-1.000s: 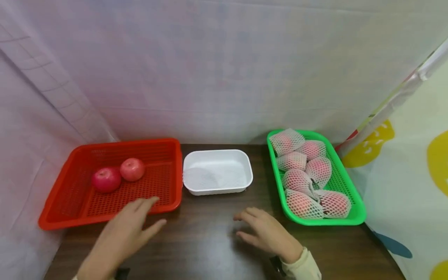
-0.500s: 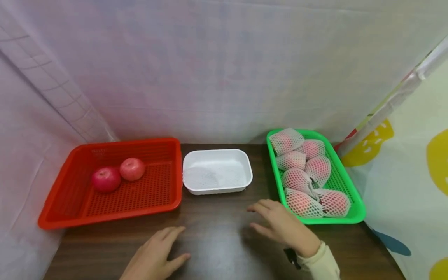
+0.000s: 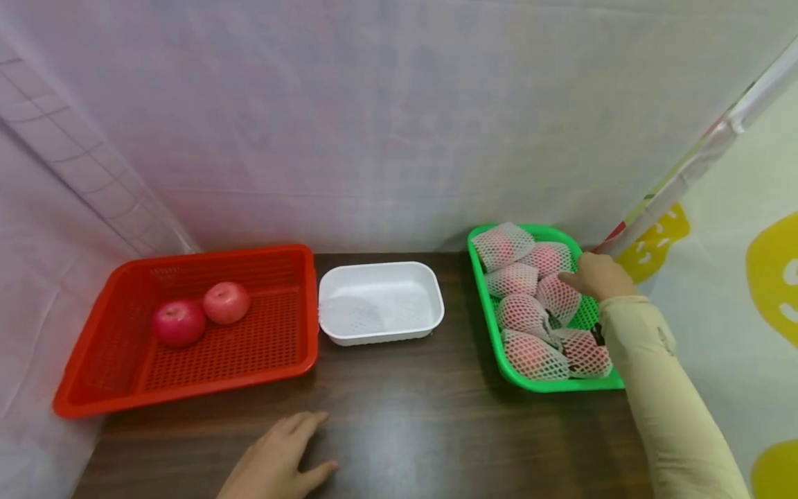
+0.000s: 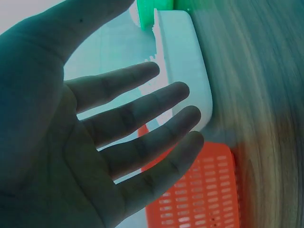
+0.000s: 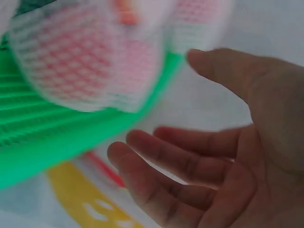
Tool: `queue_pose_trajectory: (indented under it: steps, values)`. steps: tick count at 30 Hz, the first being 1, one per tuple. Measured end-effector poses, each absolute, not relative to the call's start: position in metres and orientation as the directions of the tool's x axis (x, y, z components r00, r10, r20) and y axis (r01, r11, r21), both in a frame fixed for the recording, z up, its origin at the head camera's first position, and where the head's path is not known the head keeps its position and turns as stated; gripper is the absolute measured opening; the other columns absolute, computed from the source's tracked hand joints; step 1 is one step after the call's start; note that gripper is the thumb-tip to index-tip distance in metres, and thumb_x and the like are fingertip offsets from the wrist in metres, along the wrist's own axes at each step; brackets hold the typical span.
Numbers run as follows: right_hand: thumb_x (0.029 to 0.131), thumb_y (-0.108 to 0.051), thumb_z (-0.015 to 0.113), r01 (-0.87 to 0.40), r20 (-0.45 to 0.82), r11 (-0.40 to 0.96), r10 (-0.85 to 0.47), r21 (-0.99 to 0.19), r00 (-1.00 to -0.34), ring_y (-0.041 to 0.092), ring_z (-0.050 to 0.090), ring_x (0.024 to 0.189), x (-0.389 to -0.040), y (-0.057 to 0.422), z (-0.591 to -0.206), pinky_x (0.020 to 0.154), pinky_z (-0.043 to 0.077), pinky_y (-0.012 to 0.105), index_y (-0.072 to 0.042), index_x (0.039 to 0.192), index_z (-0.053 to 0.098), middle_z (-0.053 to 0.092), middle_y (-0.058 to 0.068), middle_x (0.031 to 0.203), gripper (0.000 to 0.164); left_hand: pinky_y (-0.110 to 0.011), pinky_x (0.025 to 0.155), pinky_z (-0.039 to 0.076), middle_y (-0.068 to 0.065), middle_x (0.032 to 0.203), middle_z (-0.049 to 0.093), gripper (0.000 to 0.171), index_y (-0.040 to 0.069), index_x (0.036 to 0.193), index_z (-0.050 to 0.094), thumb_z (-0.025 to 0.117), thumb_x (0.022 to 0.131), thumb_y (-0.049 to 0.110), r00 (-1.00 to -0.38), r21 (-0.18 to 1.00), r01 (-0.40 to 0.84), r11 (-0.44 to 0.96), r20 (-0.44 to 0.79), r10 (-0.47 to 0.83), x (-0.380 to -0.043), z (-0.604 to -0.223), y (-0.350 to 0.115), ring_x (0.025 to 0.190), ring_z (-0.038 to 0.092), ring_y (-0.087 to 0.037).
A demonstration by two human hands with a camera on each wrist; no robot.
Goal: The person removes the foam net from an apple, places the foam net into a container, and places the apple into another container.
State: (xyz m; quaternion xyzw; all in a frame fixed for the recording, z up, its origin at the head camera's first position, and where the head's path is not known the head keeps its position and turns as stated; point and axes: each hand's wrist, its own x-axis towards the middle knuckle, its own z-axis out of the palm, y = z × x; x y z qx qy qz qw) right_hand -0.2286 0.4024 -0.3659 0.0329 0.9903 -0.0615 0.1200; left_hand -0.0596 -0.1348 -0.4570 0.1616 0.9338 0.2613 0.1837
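Right now the seven apples show pinkish red through white foam netting [image 3: 522, 313], bundled close together in the green basket [image 3: 561, 385], the mesh pulled into diamonds over their rounded sides. The right hand [image 3: 601, 276] is over the basket's right edge, thumb parted from its bent fingers with nothing between them; whether it touches an apple I can't tell. The left hand [image 3: 274, 454] is spread over the dark wooden surface [image 3: 399, 416], well apart from the right, in front of the red basket [image 3: 268, 333] and white tray [image 3: 405, 305].
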Motion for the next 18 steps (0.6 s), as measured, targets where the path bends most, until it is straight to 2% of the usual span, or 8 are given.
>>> queue_pose_trajectory:
  steps: [3,5,7,10,13,18]
  values:
    - [0.099,-0.05,0.055,0.192,-0.332,0.977,0.153,-0.087,-0.931,0.043,0.061,0.084,-0.245,0.419,-0.383,0.072,0.051,0.055,0.013,0.109,0.061,0.063,0.034,0.101,0.065,-0.061,0.094,0.046,-0.011,0.129,0.061,0.072,0.01,0.133,0.061,0.083,0.077,0.049,-0.855,0.577,0.228,0.784,-0.267,0.445,-0.061,-0.457,-0.132,0.119,0.056,-0.036]
    - [0.095,-0.061,0.055,0.235,-0.371,0.967,0.185,-0.095,-0.91,0.048,0.06,0.095,-0.254,0.425,-0.398,0.078,0.05,0.059,0.016,0.119,0.058,0.058,0.039,0.116,0.08,-0.062,0.093,0.047,-0.01,0.128,0.061,0.073,0.01,0.134,0.061,0.082,0.078,0.052,-0.84,0.594,0.222,0.773,-0.285,0.461,-0.061,-0.457,-0.131,0.118,0.056,-0.035]
    - [0.089,-0.068,0.057,0.272,-0.419,0.955,0.201,-0.117,-0.886,0.049,0.057,0.102,-0.261,0.43,-0.414,0.083,0.049,0.061,0.016,0.125,0.055,0.054,0.039,0.124,0.092,-0.062,0.092,0.047,-0.009,0.128,0.061,0.074,0.01,0.134,0.061,0.081,0.078,0.054,-0.829,0.604,0.216,0.767,-0.302,0.471,-0.062,-0.456,-0.129,0.118,0.056,-0.035]
    - [0.081,-0.073,0.063,0.32,-0.476,0.935,0.214,-0.152,-0.853,0.046,0.055,0.106,-0.268,0.436,-0.434,0.087,0.049,0.059,0.016,0.13,0.052,0.053,0.037,0.126,0.102,-0.061,0.091,0.048,-0.009,0.128,0.062,0.074,0.01,0.134,0.061,0.08,0.079,0.056,-0.824,0.609,0.22,0.762,-0.303,0.48,-0.061,-0.457,-0.128,0.117,0.057,-0.034]
    - [0.08,-0.069,0.066,0.323,-0.487,0.931,0.206,-0.169,-0.849,0.044,0.055,0.106,-0.274,0.438,-0.448,0.088,0.049,0.056,0.017,0.131,0.05,0.054,0.037,0.125,0.102,-0.061,0.092,0.048,-0.01,0.128,0.062,0.072,0.008,0.133,0.061,0.08,0.08,0.054,-0.825,0.609,0.23,0.759,-0.292,0.484,-0.061,-0.459,-0.129,0.117,0.057,-0.034]
    - [0.082,-0.063,0.065,0.279,-0.414,0.951,0.202,-0.136,-0.888,0.05,0.054,0.11,-0.28,0.434,-0.463,0.095,0.045,0.059,0.02,0.126,0.05,0.053,0.038,0.124,0.095,-0.061,0.093,0.047,-0.009,0.128,0.061,0.072,0.009,0.133,0.061,0.08,0.08,0.053,-0.823,0.613,0.213,0.761,-0.307,0.478,-0.061,-0.462,-0.129,0.118,0.057,-0.035]
